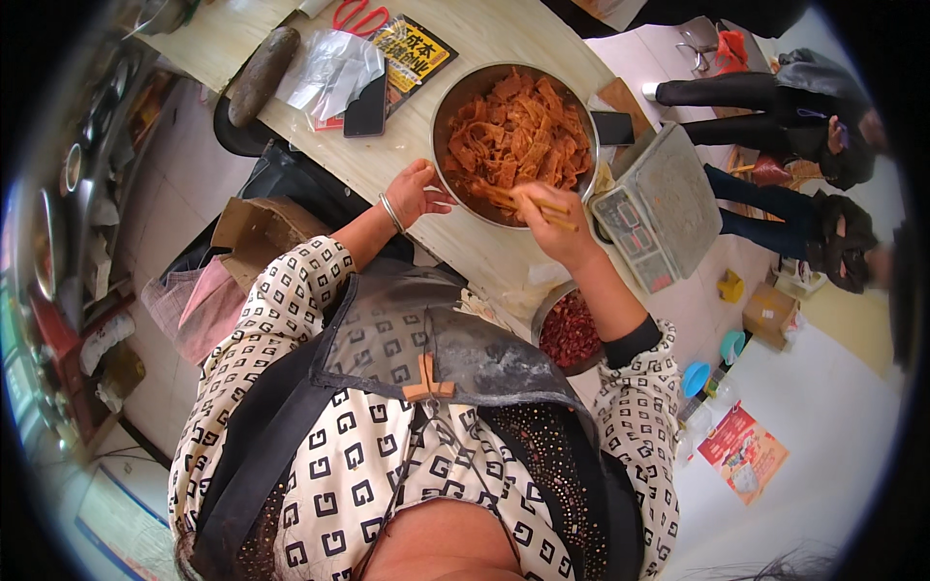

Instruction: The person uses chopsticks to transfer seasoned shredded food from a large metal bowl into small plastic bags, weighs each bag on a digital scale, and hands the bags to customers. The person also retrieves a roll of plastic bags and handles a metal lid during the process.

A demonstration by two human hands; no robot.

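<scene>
A round metal bowl (459, 100) stands on the table, heaped with reddish-brown, sauce-coated strips of sheet-like food (519, 134). At its near left side, my left hand (418, 192) has its thumb by the rim and its fingers against the outer wall, holding it. Wooden chopsticks (558, 221) are gripped in my right hand (556, 236) over the near right part of the bowl. Their tips reach into the strips and are partly hidden there. Below my right forearm sits a second metal bowl with dried red chillies (570, 330), partly covered by the arm.
Right of the bowl are a digital scale (665, 207) and a phone (612, 128). To its left lie another phone (365, 109), plastic bags (330, 69), a printed booklet (414, 54), red-handled scissors (360, 16) and a long stone (264, 76). Two people (777, 109) are beyond the table.
</scene>
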